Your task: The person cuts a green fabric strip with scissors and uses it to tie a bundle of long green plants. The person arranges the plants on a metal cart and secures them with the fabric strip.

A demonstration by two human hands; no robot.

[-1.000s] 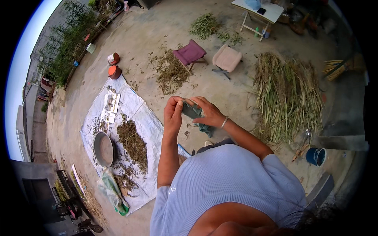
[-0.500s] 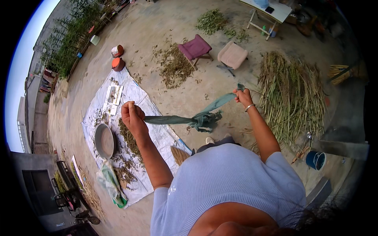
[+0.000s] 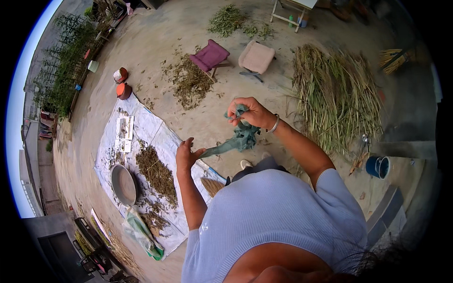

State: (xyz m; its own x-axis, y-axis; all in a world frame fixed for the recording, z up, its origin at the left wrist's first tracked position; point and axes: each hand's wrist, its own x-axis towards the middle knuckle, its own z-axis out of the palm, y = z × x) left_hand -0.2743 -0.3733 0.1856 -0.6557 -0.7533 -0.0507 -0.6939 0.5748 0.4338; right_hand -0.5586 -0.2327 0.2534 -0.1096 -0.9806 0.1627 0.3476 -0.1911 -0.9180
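Observation:
A dull green cloth strip (image 3: pixel 219 149) with a bunched, knotted middle hangs in front of my body, between my two hands. My left hand (image 3: pixel 185 155) has one end at its thumb, the index finger raised; the strip stretches from there to the bunch. Higher and to the right, my right hand (image 3: pixel 255 114), with a bangle at the wrist, pinches a gathered part of the same cloth, the crumpled bulk dangling just under the fingers. Part of the cloth is hidden by the right hand's fingers.
On the left, a white sheet (image 3: pixel 158 127) carries dried plant matter (image 3: pixel 155 174), a round metal basin (image 3: pixel 123 185) and a plastic sack (image 3: pixel 141 236). Ahead stand a purple folding stool (image 3: pixel 209 55) and a beige one (image 3: pixel 256 57). Cut stalks (image 3: pixel 337 96) and a blue bucket (image 3: pixel 378 167) lie right.
My right hand has come inward to the left, gathering the cloth. My left hand has moved right and down, its fist loosening. The strip is less stretched. The view has shifted slightly.

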